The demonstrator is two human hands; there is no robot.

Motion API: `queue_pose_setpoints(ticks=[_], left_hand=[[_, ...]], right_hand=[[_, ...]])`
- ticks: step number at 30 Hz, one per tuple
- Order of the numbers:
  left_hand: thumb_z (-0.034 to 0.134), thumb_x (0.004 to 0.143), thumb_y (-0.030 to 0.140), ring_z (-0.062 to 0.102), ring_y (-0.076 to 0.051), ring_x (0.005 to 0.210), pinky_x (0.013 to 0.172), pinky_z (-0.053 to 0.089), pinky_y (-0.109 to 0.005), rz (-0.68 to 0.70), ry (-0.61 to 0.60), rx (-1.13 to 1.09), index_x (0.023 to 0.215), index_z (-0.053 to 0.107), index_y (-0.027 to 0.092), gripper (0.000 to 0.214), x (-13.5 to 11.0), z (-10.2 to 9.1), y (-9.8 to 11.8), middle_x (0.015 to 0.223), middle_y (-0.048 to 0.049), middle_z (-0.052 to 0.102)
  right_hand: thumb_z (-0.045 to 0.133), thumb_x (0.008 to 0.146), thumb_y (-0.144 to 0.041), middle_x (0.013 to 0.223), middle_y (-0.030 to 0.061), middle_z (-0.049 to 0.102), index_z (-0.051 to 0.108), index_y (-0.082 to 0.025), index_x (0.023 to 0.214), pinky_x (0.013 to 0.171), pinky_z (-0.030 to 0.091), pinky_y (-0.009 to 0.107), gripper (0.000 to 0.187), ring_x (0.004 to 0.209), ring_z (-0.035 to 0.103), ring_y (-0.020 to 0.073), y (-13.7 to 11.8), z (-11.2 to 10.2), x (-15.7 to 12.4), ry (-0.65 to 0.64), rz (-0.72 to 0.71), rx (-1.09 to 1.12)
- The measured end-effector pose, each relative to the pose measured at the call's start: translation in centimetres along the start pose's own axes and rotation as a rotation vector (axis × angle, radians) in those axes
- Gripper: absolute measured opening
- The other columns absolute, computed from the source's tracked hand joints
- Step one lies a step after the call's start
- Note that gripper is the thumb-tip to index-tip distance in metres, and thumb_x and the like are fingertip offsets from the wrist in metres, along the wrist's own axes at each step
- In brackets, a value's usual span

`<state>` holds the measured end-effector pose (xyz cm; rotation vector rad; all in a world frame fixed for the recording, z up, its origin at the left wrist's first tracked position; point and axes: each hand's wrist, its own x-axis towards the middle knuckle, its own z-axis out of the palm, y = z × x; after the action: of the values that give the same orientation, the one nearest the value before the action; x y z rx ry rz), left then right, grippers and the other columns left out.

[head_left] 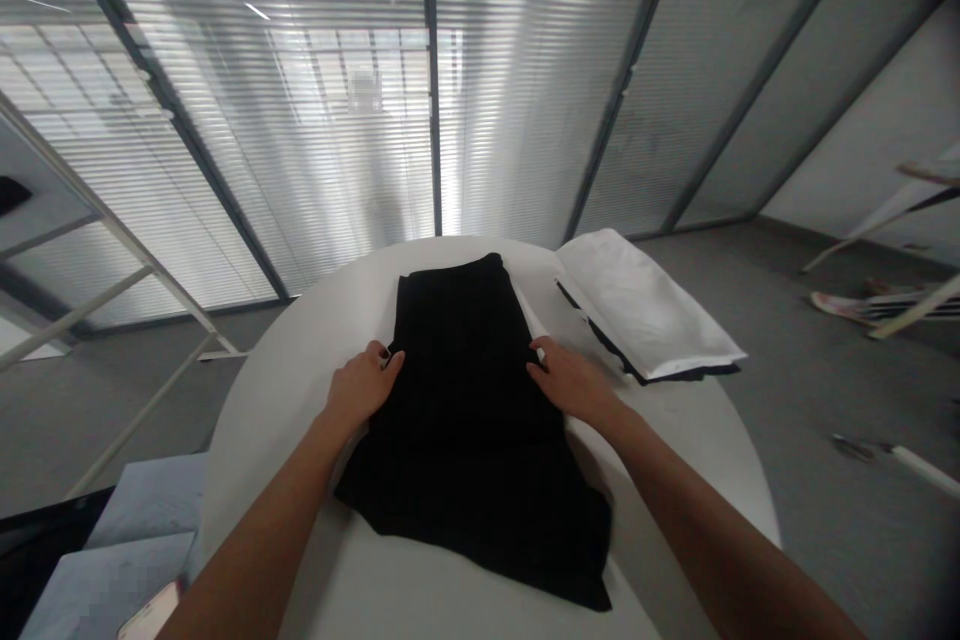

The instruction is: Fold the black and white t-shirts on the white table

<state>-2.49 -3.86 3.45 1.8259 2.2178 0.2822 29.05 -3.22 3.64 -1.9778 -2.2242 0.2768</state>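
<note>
A black garment (465, 420) lies spread on a round white table (262, 420), narrow at its far end and flaring wider toward me. My left hand (365, 380) pinches its left edge about midway along, thumb on top and fingers curled at the side. Opposite it, my right hand (570, 378) grips the right edge in much the same way. The fingertips are partly hidden at the cloth's edges. To the right of my right hand, a white folded cloth (645, 300) rests on the table with dark fabric showing beneath it.
Blinds behind glass panels (337, 150) stand beyond the table. A pale metal frame (172, 290) is at the left. Papers (150, 500) and a phone (154, 610) lie low at the left. Scissors (855, 447) appear at the right, near a white-handled object (926, 470).
</note>
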Motion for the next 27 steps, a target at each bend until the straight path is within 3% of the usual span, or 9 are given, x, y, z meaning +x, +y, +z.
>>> queue_pose_setpoints(ticks=[5,10,12,15,17,21,25,27], left_hand=[[0.047,0.085,0.032,0.066,-0.022,0.084,0.070,0.043,-0.029,0.038,-0.062,-0.025,0.097,0.056,0.021,0.019,0.1,-0.3,-0.5,0.090,-0.0071,0.070],[0.052,0.077,0.026,0.064,-0.020,0.072,0.062,0.041,-0.027,0.130,-0.208,-0.117,0.078,0.056,0.019,0.008,-0.1,-1.5,-1.2,0.075,-0.0053,0.067],[0.051,0.080,0.030,0.064,-0.020,0.070,0.061,0.042,-0.028,0.072,-0.176,-0.138,0.083,0.056,0.019,0.013,-0.1,-1.6,-1.3,0.073,-0.0053,0.067],[0.048,0.086,0.041,0.065,-0.022,0.079,0.069,0.044,-0.030,-0.017,0.067,-0.131,0.102,0.054,0.018,0.028,0.0,-0.8,-0.8,0.084,-0.0082,0.069],[0.044,0.090,0.049,0.065,-0.023,0.087,0.075,0.045,-0.032,0.001,0.155,-0.143,0.112,0.049,0.019,0.038,0.2,0.0,-0.4,0.093,-0.0097,0.069],[0.040,0.093,0.046,0.065,-0.024,0.092,0.080,0.044,-0.035,0.102,0.091,-0.108,0.126,0.044,0.022,0.041,0.3,1.0,0.1,0.098,-0.0089,0.069],[0.042,0.091,0.033,0.065,-0.023,0.088,0.080,0.044,-0.035,0.133,0.045,-0.082,0.136,0.038,0.026,0.047,0.1,0.5,0.0,0.097,-0.0064,0.069],[0.046,0.087,0.031,0.066,-0.021,0.083,0.077,0.044,-0.033,0.146,-0.007,-0.103,0.132,0.044,0.026,0.046,0.0,-0.2,-0.3,0.089,-0.0030,0.070]], right_hand=[[0.044,0.087,-0.018,0.107,0.0083,0.068,0.055,-0.019,0.114,0.078,0.038,0.027,0.029,0.096,0.062,0.0201,0.2,-0.1,0.0,-0.036,-0.100,0.036],[0.043,0.087,-0.020,0.089,0.0043,0.069,0.062,-0.021,0.090,0.068,0.036,0.026,0.019,0.083,0.063,0.0184,0.4,-1.0,0.1,-0.143,-0.057,0.059],[0.043,0.088,-0.022,0.089,0.0053,0.069,0.061,-0.020,0.098,0.067,0.036,0.027,0.021,0.084,0.063,0.0197,0.3,-1.0,0.1,-0.086,-0.012,0.045],[0.044,0.092,-0.030,0.099,0.0092,0.068,0.054,-0.018,0.117,0.071,0.038,0.029,0.029,0.089,0.063,0.0224,0.2,-0.3,0.3,0.017,0.027,0.019],[0.046,0.093,-0.032,0.108,0.0113,0.065,0.051,-0.017,0.122,0.076,0.039,0.029,0.033,0.094,0.063,0.0228,0.2,0.3,0.3,0.058,0.009,0.018],[0.047,0.091,-0.024,0.115,0.0106,0.062,0.051,-0.018,0.122,0.082,0.039,0.028,0.032,0.099,0.061,0.0208,0.2,1.0,0.5,0.095,-0.083,0.039],[0.044,0.088,-0.016,0.103,0.0064,0.066,0.060,-0.019,0.105,0.078,0.037,0.025,0.024,0.093,0.061,0.0176,0.2,0.5,0.5,0.020,-0.117,0.047],[0.043,0.088,-0.018,0.093,0.0045,0.068,0.063,-0.020,0.093,0.072,0.036,0.025,0.021,0.086,0.060,0.0168,0.2,0.0,0.4,-0.035,-0.091,0.053]])
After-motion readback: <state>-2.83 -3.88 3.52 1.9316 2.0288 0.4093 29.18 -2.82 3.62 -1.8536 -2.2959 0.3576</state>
